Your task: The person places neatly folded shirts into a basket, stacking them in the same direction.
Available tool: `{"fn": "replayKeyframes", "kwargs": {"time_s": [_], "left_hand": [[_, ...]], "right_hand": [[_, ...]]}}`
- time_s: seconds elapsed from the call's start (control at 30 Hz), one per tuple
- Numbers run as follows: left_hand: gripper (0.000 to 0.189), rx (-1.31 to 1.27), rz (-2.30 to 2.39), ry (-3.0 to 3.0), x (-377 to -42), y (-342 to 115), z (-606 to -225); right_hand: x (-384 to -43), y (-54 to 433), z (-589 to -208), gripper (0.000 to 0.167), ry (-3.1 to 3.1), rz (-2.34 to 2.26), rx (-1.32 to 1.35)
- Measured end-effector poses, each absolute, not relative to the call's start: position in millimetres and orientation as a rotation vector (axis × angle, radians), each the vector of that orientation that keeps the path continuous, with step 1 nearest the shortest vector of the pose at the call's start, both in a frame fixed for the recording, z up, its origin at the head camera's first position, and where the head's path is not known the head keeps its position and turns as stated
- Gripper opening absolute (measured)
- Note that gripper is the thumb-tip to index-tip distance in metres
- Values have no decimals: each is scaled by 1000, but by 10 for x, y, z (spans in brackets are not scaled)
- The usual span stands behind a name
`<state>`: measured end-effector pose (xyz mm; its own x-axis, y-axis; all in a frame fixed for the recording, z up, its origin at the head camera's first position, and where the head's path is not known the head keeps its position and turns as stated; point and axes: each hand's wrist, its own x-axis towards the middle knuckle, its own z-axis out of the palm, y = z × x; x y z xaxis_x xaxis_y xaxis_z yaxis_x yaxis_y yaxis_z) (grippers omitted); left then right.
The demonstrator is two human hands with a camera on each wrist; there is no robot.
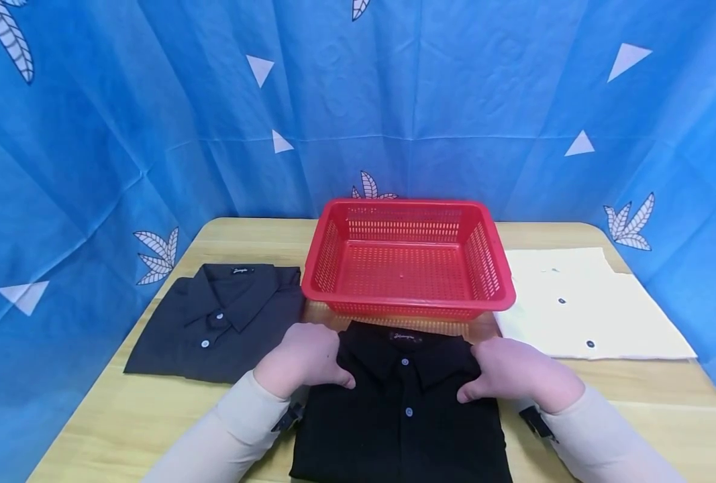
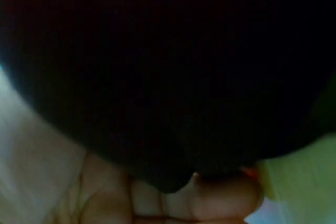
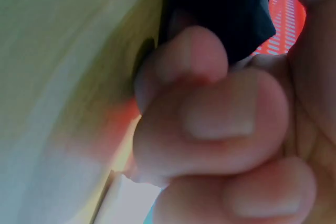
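A folded black button-up shirt (image 1: 376,422) lies in the middle foreground, its collar pointing away from me. My left hand (image 1: 306,359) grips its left side beside the collar, thumb on top of the cloth. On the opposite side my right hand (image 1: 511,372) holds the matching edge, thumb likewise over the fabric. Black cloth (image 2: 173,77) fills most of the left wrist view, with the fingers curled beneath it. Curled fingers (image 3: 220,114) show in the right wrist view against the shirt's edge (image 3: 226,14). Whether the whole shirt is off the table cannot be made out.
Just beyond the shirt stands a red perforated plastic basket (image 1: 317,258), with nothing visible inside. A folded dark grey shirt (image 1: 213,359) lies to its left, a folded white shirt (image 1: 599,308) to its right. Everything sits on a wooden table (image 1: 653,396) before a blue curtain (image 1: 490,87).
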<state>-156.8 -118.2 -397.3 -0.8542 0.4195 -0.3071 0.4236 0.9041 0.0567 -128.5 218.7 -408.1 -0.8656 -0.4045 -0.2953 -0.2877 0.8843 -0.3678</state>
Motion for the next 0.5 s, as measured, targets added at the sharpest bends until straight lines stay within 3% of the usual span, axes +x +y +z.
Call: {"fn": "replayKeyframes", "kwargs": {"time_s": [0.5], "left_hand": [[40,769,111,2660,-1574,-1160,-3969]], "right_hand": [[-1301,2178,-4092,32,2588,-501,-742]]}}
